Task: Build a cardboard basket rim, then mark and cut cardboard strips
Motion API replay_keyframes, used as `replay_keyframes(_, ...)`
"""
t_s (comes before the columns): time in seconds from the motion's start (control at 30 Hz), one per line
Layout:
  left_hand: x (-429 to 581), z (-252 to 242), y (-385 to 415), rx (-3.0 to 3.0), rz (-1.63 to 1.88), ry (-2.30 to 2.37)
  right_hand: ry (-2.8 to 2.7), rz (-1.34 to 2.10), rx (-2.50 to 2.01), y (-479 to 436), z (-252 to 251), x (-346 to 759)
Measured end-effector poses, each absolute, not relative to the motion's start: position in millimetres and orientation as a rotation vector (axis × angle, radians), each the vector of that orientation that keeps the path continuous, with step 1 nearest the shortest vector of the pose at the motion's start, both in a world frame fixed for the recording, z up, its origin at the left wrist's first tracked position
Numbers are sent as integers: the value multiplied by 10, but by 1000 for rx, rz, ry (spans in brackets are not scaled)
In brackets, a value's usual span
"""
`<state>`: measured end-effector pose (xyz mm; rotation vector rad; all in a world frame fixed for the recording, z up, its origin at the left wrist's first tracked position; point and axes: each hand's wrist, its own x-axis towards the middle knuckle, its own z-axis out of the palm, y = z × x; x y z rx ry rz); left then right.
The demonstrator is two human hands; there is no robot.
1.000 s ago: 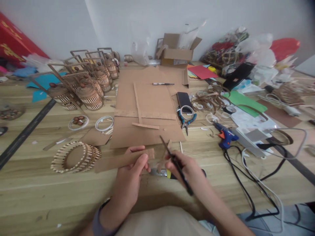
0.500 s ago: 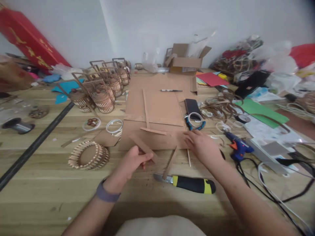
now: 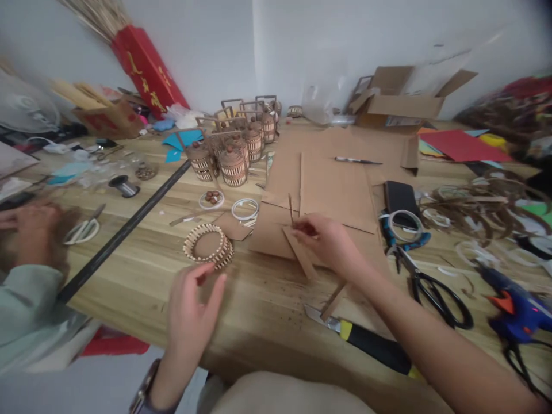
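My left hand [image 3: 196,307], thumb and fingers apart, reaches to the near edge of a small round slatted basket [image 3: 228,253]; whether it touches is unclear. The basket has a brown bottom and pale upright slats. Over the cardboard sheet [image 3: 276,221], my right hand [image 3: 321,237] pinches a thin brown strip [image 3: 290,206] that stands nearly upright. Beneath that hand lies a wider cardboard strip [image 3: 298,253]. Closer to me, a utility knife [image 3: 375,348] with a black and yellow handle lies with its blade beside another brown strip [image 3: 333,300].
Lidded slatted baskets [image 3: 234,167] with tall handles stand at the back. Black scissors [image 3: 435,293], a phone [image 3: 401,201] and a blue glue gun [image 3: 513,299] lie on the right. At far left, a co-worker's hand [image 3: 38,227] rests near white-handled scissors [image 3: 84,230].
The view has swung left. My left hand has let go of the wider cardboard strip and moved to the basket. My right hand has come left and picked up a thin strip.
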<state>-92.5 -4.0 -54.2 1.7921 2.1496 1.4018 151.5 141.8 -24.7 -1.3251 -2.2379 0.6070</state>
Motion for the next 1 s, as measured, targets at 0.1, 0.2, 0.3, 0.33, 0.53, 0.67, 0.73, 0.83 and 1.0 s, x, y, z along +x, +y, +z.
replay_keyframes(0.1,-1140,-601,6,1842,1535,2271,-2238,820,-1106,1215,-250,1015)
replay_keyframes(0.2,-1245,-688,83,1756,1544,2263,-2158,1077,-1011,1091,-405,599)
replay_keyframes(0.3,-1318,-810,132,1650,1528,2174,-2177,1067,-1056,1053,-551,391)
replay_keyframes(0.33,-1341,-852,143,1623,1518,2142,-2191,1050,-1080,1050,-575,358)
replay_keyframes(0.53,-1389,-989,202,1520,1506,1963,-2307,952,-1198,1035,-554,259)
replay_keyframes(0.67,-1352,-994,226,1496,1544,1912,-2389,894,-1226,1019,-575,219)
replay_keyframes(0.73,-1338,-996,229,1471,1558,1903,-2417,869,-1229,1014,-604,215)
replay_keyframes(0.83,-1332,-1003,230,1429,1569,1889,-2441,840,-1227,1012,-643,216)
replay_keyframes(1.0,-1353,-1004,233,1399,1559,1884,-2443,819,-1245,1024,-662,207)
